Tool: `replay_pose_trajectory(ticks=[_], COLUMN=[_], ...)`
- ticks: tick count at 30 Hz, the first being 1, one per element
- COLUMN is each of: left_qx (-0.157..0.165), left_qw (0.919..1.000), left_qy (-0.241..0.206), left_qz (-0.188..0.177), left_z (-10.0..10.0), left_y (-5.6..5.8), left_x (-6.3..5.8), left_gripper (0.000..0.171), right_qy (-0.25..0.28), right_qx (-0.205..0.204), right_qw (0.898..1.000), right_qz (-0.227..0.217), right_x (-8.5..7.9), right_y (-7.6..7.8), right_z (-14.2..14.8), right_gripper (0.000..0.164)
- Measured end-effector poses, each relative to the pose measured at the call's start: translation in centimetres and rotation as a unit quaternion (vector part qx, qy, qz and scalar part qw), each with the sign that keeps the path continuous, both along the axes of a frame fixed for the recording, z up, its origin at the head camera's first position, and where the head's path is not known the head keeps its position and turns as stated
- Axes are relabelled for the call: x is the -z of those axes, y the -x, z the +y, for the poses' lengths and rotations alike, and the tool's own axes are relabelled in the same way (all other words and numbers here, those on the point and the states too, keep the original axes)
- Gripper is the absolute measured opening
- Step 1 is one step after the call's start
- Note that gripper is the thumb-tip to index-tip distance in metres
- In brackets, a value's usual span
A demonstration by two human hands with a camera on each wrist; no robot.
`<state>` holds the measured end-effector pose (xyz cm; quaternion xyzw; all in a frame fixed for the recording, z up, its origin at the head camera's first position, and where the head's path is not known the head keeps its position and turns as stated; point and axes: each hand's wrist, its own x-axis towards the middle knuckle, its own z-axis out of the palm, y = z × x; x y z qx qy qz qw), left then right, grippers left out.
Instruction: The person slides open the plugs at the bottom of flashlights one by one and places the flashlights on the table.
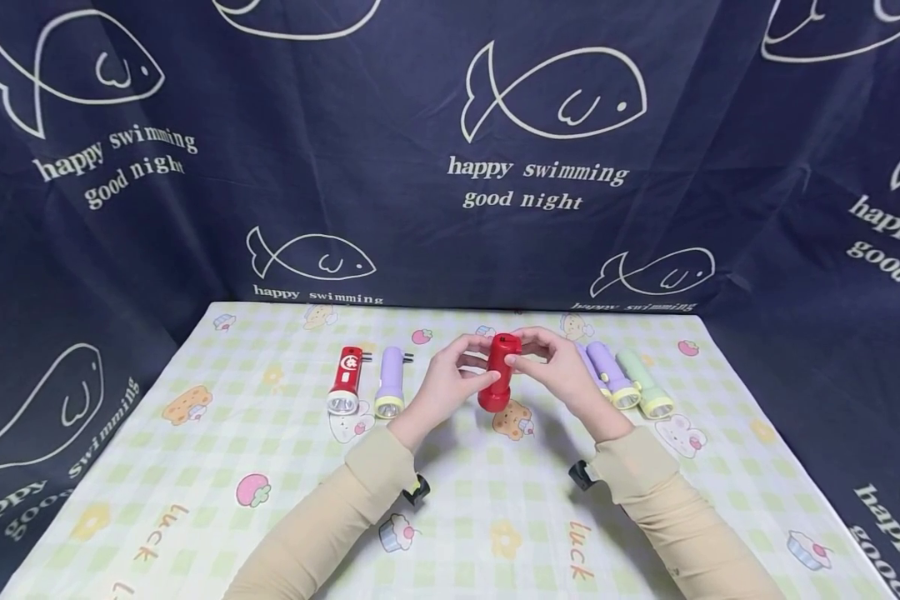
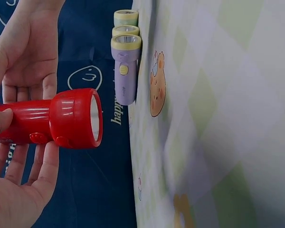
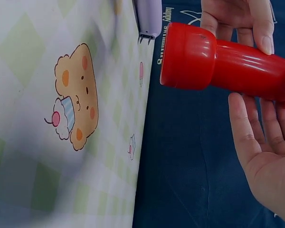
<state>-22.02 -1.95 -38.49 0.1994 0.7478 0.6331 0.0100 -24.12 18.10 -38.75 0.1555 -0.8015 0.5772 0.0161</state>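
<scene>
Nearest, two beige sleeves (image 1: 315, 517) reach in over the counter (image 1: 450, 567), which is covered with a pale green-checked cloth printed with cartoons; a small black device (image 1: 416, 490) sits at each wrist.

The left hand (image 1: 453, 371) and the right hand (image 1: 558, 367) together grasp a red flashlight (image 1: 499, 375) from its left and right sides, thumbs on the near face and fingers reaching behind. It is held over the middle of the counter, clear of the cloth. The flashlight is glossy, plain red all over, with a slim barrel widening into a rounded head, small red raised parts along one side, and a pale lens inside the red rim. A dark recess shows in its tail end. Its long axis stands close to upright, slightly tilted: the head points down towards the cloth, the tail up.

Around the hands, other flashlights lie with lenses towards the near side: to the left, a red-and-white flashlight (image 1: 350, 367) and a purple flashlight (image 1: 392, 371), both with prongs; to the right, two more purple ones and a green flashlight (image 1: 640, 373).

Farthest hangs a navy curtain (image 1: 412, 125) with white fish outlines and lettering.
</scene>
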Motion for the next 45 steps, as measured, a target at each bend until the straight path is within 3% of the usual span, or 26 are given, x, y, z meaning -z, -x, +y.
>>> replay_pose_trajectory(ticks=[6, 10, 17, 28, 34, 38, 45], left_qx=[-0.005, -0.008, -0.01, -0.019, -0.019, -0.014, 0.0], left_qw=[1.0, 0.9999, 0.9998, 0.9997, 0.9998, 0.9997, 0.9958], left_qy=[-0.004, -0.011, -0.005, -0.01, 0.009, 0.004, -0.044], left_qz=[-0.004, 0.004, 0.015, 0.01, 0.002, -0.018, -0.08], left_z=[0.3, 0.2, 0.2, -0.1, -0.4, -0.5, -0.4], left_y=[1.7, 1.7, 1.7, 1.8, 2.1, 2.2, 2.3], left_x=[2.5, 2.8, 2.7, 1.6, 1.3, 1.1, 0.2], left_gripper=[0.045, 0.044, 0.042, 0.036, 0.035, 0.033, 0.031], right_qy=[-0.005, -0.008, -0.015, -0.013, -0.015, -0.027, -0.036], right_qx=[0.001, 0.003, 0.009, 0.007, 0.007, 0.012, 0.01], right_qw=[1.0, 1.0, 1.0, 1.0, 1.0, 0.999, 0.999], right_qz=[0.002, -0.004, 0.0, 0.016, 0.017, 0.017, 0.018], right_x=[-0.1, -0.4, -0.4, 0.2, 0.1, 0.0, 0.1], right_y=[-0.1, -0.2, -0.3, -0.3, -0.6, -0.6, -0.5], right_z=[0.1, 0.1, 0.0, 0.1, -0.1, -0.2, -0.3], right_gripper=[0.039, 0.037, 0.035, 0.037, 0.038, 0.038, 0.039])
